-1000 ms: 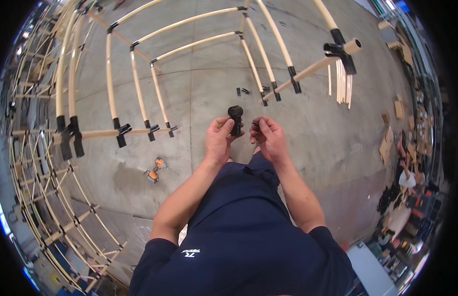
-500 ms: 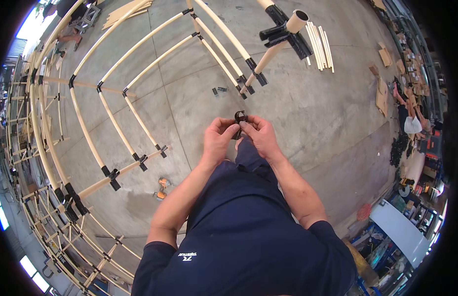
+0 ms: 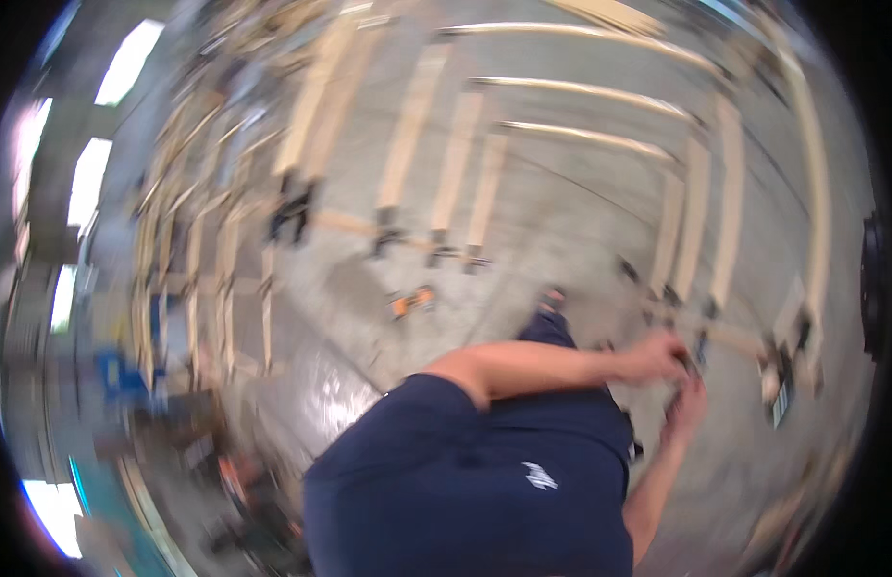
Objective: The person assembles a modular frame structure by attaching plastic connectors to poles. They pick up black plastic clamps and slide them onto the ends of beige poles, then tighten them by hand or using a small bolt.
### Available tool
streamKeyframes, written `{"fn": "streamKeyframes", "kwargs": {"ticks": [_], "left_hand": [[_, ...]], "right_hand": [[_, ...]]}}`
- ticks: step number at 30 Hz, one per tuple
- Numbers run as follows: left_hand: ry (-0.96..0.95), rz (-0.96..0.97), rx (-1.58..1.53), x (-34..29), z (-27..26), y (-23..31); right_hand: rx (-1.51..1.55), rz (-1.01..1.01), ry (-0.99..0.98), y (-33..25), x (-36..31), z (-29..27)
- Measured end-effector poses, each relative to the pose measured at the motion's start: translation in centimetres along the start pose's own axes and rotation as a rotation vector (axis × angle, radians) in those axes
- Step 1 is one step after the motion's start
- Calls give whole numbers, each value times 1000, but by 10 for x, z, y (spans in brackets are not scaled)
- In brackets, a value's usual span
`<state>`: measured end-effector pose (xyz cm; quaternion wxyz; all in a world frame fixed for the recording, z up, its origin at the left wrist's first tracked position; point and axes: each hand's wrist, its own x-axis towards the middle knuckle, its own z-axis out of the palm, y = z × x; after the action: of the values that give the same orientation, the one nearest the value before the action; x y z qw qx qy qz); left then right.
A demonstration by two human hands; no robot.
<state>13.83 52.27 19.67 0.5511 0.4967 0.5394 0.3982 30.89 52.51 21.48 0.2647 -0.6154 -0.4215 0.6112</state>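
My left hand [image 3: 655, 357] and my right hand [image 3: 689, 402] are close together in front of my body, to the right of the middle. Both look closed around a small dark piece [image 3: 690, 365] between their fingertips; it is the black pipe joint part that shows more clearly in the earlier frame. Motion blur smears the fingers and hides the part's details. Just beyond the hands stands a frame of pale tan pipes [image 3: 694, 207] joined by black connectors [image 3: 712, 310].
An orange and black power tool [image 3: 401, 307] lies on the concrete floor [image 3: 552, 192], left of my foot [image 3: 553, 296]. More tan pipe framing [image 3: 192, 298] stands at the left. Flat tan boards [image 3: 609, 13] lie at the far edge.
The view has swung left, so the pipe frame and the power tool appear farther right. My hands have shifted to the right of the picture, still together around the black part.
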Motion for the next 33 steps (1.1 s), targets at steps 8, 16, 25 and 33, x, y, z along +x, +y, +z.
{"fn": "streamKeyframes", "kwargs": {"ticks": [8,16,25,33], "left_hand": [[-120,-230,-387,18,-2,-42],[78,-162,-385,28,-8,-64],[-253,-152,-360,23,12,-54],[-261,-319,-338,18,-36,2]], "right_hand": [[165,73,100,10,-3,31],[165,94,115,1,17,47],[115,148,261,1,-13,26],[493,139,196,0,-9,48]]}}
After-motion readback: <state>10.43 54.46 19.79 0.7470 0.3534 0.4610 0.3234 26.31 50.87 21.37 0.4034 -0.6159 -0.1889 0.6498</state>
